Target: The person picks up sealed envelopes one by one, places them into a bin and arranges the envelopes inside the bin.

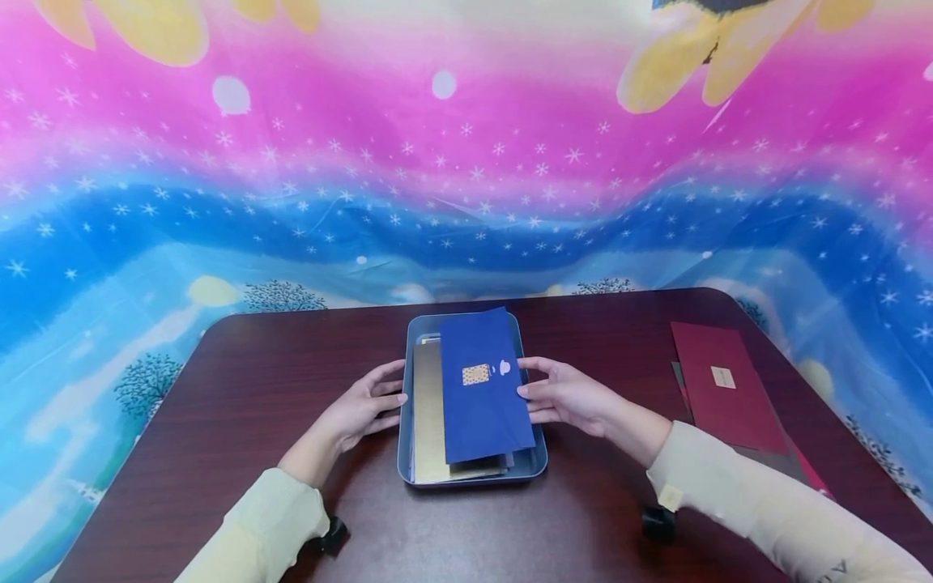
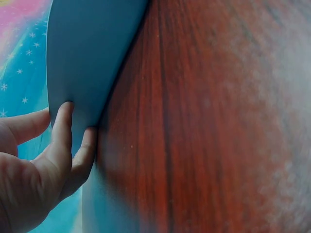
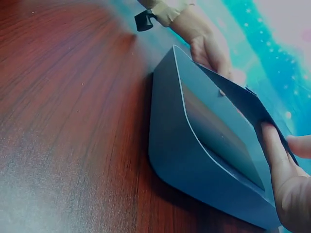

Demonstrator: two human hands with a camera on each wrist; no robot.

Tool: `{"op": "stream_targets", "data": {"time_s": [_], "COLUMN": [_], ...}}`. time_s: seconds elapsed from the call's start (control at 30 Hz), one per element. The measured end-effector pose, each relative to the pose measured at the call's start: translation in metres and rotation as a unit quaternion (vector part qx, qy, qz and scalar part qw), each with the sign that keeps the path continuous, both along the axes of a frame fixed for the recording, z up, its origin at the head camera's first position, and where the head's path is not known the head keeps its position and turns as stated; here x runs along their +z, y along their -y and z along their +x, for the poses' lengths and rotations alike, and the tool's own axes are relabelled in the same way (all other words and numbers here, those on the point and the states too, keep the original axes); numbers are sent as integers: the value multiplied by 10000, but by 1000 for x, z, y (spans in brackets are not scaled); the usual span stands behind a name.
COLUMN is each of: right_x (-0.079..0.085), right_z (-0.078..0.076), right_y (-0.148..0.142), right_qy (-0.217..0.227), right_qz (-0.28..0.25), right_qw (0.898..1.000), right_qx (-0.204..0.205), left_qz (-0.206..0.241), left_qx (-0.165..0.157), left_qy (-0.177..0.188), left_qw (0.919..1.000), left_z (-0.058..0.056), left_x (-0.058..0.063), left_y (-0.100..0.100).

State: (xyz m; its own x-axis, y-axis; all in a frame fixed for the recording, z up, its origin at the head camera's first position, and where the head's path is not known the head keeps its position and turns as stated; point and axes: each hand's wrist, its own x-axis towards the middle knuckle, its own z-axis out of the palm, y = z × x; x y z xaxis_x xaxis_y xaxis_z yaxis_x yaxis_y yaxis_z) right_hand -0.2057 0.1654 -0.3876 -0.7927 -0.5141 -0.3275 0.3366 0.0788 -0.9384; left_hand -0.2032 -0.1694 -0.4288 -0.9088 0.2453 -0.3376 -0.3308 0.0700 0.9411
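Note:
A grey-blue rectangular tray (image 1: 539, 470) stands on the table with flat paper items inside. My left hand (image 1: 368, 406) holds its left side, thumb at the rim and fingertips (image 2: 64, 114) against the outer wall. A blue envelope (image 1: 484, 413), bearing a small patterned square and a white print, slants over the tray's right part. My right hand (image 1: 572, 398) pinches its right edge, with the thumb (image 3: 300, 145) on one face and fingers behind. Under it lies a gold envelope (image 1: 428, 413). Other flat pieces beneath are mostly hidden.
At the right of the dark wooden table (image 1: 306, 356), a dark red envelope (image 1: 729, 413) with a pale label lies over grey and red ones. A pink and blue printed cloth (image 1: 408, 178) hangs behind the table.

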Motion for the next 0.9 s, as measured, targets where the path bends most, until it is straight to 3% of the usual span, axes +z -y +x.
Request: {"op": "stream_targets", "data": {"time_s": [0.43,0.67,0.9], "right_x": [-4,-1,5], "right_z": [1,3,3], "right_y": [16,12,6], "right_qy": [11,112,-244], "right_qz": [416,341,698], "right_qw": [9990,9975,9925], "right_qx": [137,605,974], "left_qz": [2,-35,-23], "left_qx": [-15,-94,-32], "left_qy": [-18,-28,9], "left_qw": [10000,9999,10000], "left_z": [0,0,0], "left_x": [0,2,1], "left_y": [1,1,1]}}
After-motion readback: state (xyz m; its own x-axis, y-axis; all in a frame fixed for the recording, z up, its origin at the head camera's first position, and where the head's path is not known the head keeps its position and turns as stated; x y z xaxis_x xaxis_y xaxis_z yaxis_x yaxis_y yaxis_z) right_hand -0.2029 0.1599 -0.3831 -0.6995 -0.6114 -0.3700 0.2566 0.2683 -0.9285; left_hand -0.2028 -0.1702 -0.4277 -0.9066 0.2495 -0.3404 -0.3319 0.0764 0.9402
